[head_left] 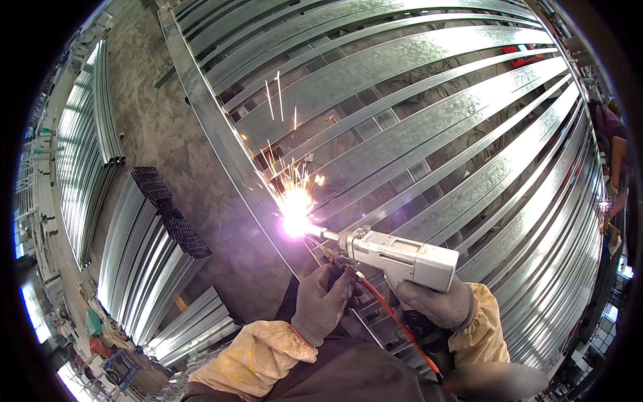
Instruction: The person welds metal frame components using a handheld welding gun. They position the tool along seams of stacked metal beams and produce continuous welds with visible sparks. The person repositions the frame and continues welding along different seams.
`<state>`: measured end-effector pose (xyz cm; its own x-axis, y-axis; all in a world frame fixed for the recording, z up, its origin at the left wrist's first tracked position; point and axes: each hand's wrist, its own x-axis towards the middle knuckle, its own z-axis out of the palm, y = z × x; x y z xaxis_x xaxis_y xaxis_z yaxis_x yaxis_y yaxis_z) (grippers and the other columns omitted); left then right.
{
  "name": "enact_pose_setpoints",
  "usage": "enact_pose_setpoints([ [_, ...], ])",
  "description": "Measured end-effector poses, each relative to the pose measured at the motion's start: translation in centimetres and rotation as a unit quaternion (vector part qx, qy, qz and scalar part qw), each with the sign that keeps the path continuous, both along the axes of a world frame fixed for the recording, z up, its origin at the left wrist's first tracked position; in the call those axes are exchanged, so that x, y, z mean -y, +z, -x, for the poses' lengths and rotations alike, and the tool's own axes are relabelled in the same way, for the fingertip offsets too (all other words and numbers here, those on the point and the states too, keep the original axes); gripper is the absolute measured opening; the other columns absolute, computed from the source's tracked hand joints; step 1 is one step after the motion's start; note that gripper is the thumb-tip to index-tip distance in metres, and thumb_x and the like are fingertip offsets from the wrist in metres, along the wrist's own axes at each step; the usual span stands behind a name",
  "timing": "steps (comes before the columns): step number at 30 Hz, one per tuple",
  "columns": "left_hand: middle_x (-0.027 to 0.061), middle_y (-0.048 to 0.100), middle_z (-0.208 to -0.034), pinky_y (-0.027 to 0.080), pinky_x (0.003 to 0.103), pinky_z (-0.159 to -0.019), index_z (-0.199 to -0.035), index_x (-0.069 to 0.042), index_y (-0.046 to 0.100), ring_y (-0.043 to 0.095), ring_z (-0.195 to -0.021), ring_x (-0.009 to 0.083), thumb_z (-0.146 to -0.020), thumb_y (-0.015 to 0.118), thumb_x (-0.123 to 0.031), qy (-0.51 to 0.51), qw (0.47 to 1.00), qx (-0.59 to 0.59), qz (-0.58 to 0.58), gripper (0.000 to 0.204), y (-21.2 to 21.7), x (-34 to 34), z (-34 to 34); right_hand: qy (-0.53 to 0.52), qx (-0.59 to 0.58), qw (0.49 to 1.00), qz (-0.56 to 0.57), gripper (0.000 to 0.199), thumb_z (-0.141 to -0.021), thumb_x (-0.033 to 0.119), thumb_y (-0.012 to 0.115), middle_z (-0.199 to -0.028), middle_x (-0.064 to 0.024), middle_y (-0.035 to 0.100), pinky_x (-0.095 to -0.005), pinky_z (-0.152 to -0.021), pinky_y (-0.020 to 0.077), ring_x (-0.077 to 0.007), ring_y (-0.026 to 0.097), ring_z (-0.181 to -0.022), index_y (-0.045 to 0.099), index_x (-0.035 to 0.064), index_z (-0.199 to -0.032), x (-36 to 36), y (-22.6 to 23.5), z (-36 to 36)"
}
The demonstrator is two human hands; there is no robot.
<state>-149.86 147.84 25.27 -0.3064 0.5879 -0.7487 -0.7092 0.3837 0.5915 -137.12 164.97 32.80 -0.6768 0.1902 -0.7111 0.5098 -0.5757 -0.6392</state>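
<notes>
My right hand [439, 303], in a grey glove, is wrapped round the handle of a silver welding gun [405, 258]. The gun's nozzle points left at a galvanized edge tube [224, 141], where a bright white-violet glow with flying sparks [295, 211] hides the joint. Just below the nozzle, my gloved left hand [318, 303] is closed round the front end of a red hose [395, 316], near the small bracket under the gun; its exact hold is partly hidden. The hose runs back toward my lap between both forearms.
Long galvanized tubes [429, 144] lie side by side across the frame, with gaps between them. Stacked steel profiles [137, 258] stand on the floor at left, and more stacks [84, 147] lie farther off. Another person's arm [617, 161] shows at the right rim.
</notes>
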Motion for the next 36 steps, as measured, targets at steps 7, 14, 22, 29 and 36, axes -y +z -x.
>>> enact_pose_setpoints([
  [7, 0.0001, 0.062, -0.072, 0.043, 0.018, -0.049, -0.096, 0.001, 0.063, 0.058, -0.059, 0.0042, -0.099, 0.061, -0.022, 0.018, 1.000, -0.008, -0.010, 0.023, 0.3, -0.2, -0.3, -0.007, -0.001, 1.000, 0.008, 0.041, -0.091, 0.014, 0.064, -0.086, -0.0071, 0.066, -0.0259, -0.059, 0.0538, -0.0115, 0.064, -0.067, 0.054, -0.0023, -0.127, 0.2, 0.1, -0.3],
  [14, 0.0007, 0.061, -0.072, 0.044, 0.020, -0.049, -0.094, 0.000, 0.062, 0.058, -0.060, 0.0056, -0.098, 0.062, -0.023, 0.025, 0.999, 0.005, -0.026, 0.023, -0.1, 0.1, -0.5, 0.007, 0.008, 1.000, 0.011, 0.040, -0.091, 0.015, 0.064, -0.086, -0.0064, 0.065, -0.0258, -0.060, 0.0534, -0.0115, 0.063, -0.068, 0.054, -0.0020, -0.126, 0.1, 0.4, -0.4],
  [22, 0.0005, 0.059, -0.072, 0.046, 0.021, -0.053, -0.092, 0.001, 0.061, 0.060, -0.063, 0.0070, -0.098, 0.062, -0.021, 0.011, 1.000, 0.015, -0.012, 0.023, 0.5, 0.0, -0.4, 0.010, 0.008, 1.000, 0.011, 0.042, -0.092, 0.015, 0.063, -0.088, -0.0065, 0.065, -0.0261, -0.061, 0.0530, -0.0116, 0.063, -0.069, 0.053, -0.0019, -0.128, 0.2, 0.2, -0.7],
  [29, 0.0018, 0.060, -0.071, 0.046, 0.022, -0.050, -0.096, 0.002, 0.062, 0.060, -0.059, 0.0085, -0.098, 0.059, -0.019, -0.010, 1.000, -0.019, -0.017, 0.021, 0.0, 0.3, -0.6, 0.009, 0.004, 1.000, 0.017, 0.042, -0.092, 0.014, 0.062, -0.088, -0.0075, 0.065, -0.0269, -0.062, 0.0533, -0.0129, 0.063, -0.069, 0.051, -0.0017, -0.130, 0.3, 0.2, -0.9],
  [36, 0.0037, 0.063, -0.073, 0.048, 0.022, -0.051, -0.099, 0.002, 0.061, 0.060, -0.057, 0.0094, -0.099, 0.057, -0.019, -0.022, 1.000, -0.011, -0.018, 0.022, 0.3, 0.2, -0.5, 0.009, 0.004, 1.000, 0.011, 0.045, -0.093, 0.016, 0.063, -0.090, -0.0065, 0.065, -0.0265, -0.063, 0.0533, -0.0116, 0.063, -0.071, 0.050, -0.0002, -0.133, 0.4, 0.0, -1.4],
])
